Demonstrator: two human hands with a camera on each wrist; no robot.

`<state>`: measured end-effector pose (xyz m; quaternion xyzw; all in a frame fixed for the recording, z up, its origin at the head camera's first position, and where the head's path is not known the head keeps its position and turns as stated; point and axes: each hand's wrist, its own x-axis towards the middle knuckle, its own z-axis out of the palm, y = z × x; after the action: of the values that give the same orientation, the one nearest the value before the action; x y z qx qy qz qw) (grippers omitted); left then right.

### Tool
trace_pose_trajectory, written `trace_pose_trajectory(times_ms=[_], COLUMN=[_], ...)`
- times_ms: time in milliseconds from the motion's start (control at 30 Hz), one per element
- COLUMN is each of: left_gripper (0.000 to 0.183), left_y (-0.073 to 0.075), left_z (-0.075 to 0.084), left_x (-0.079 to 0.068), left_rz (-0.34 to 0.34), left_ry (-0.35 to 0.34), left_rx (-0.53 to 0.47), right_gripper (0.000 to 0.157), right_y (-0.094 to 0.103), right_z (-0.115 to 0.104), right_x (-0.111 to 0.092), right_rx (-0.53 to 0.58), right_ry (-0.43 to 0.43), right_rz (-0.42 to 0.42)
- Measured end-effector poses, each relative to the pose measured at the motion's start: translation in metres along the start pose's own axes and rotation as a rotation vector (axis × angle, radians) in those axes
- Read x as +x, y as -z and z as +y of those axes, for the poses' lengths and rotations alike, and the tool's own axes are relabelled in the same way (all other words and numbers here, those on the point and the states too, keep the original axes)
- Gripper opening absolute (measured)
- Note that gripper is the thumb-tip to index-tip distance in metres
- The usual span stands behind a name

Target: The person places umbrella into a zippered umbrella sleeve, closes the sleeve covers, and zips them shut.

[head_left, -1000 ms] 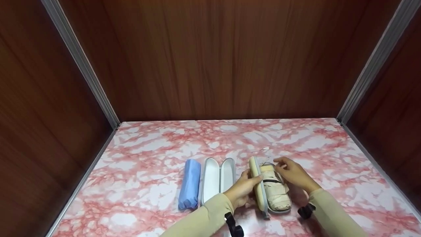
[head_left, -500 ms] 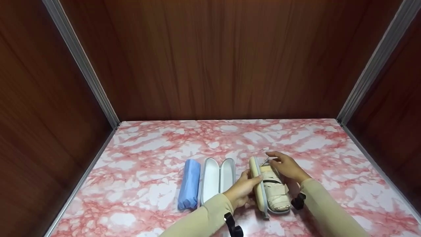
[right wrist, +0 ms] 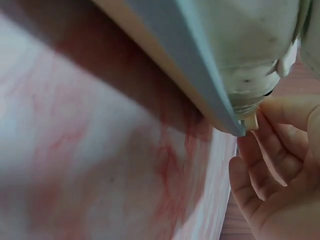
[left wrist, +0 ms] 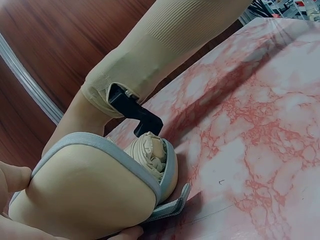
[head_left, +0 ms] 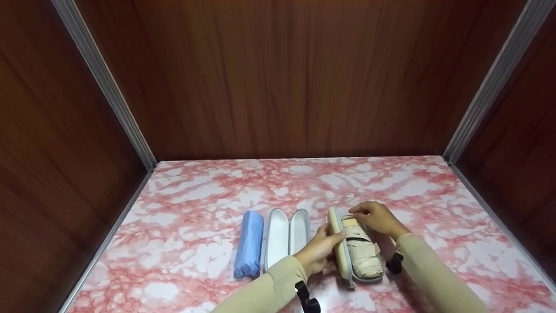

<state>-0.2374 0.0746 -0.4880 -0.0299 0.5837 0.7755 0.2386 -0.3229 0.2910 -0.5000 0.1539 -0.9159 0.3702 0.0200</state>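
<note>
A cream zip case [head_left: 340, 245] with grey edging stands part open, its lid raised on the left. My left hand [head_left: 319, 252] grips that lid, thumb over the edge. Inside lies a beige fabric bundle [head_left: 364, 252] with a black band, like a folded umbrella. My right hand [head_left: 378, 219] is at the case's far end, its thumb and finger pinching a small tan zip pull [right wrist: 251, 123] by the grey edge. In the left wrist view, a grey fabric tab [left wrist: 170, 209] sticks out at the case's near end.
Left of my left hand, a hard glasses-style case [head_left: 278, 239] lies open with a white inside. Beside it is a rolled blue fabric bundle [head_left: 249, 243]. Brown wood-look panels [head_left: 278, 87] stand behind and at both sides of the pink marbled table [head_left: 195, 195].
My right hand has moved left from the case's right side to its far end, and its fingers have closed on the zip pull. My left hand keeps its grip on the lid.
</note>
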Motion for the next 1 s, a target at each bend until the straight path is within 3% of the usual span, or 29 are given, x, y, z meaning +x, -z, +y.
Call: trace_pose_trajectory(times_ms=[333,733,900,1000], left_gripper=[0.067,0.065,0.065,0.066], left_y=[0.001,0.0,-0.001,-0.002], left_z=[-0.001,-0.001,-0.001,-0.001], left_x=[0.0,0.001,0.0,0.0], left_rz=[-0.001,0.009,0.007,0.007], left_ry=[-0.003,-0.001,-0.002,-0.002], left_rx=[0.016,0.019,0.028,0.035], right_gripper=[0.015,0.01,0.014,0.025], right_y=[0.004,0.006,0.011,0.015], right_z=[0.002,0.003,0.004,0.004], right_x=[-0.005,-0.011,-0.018,-0.024], right_rx=[-0.075,-0.092,-0.036,0.068], right_ry=[0.011,-0.049,-0.04,-0.07], right_rz=[0.01,0.0,-0.05,-0.108])
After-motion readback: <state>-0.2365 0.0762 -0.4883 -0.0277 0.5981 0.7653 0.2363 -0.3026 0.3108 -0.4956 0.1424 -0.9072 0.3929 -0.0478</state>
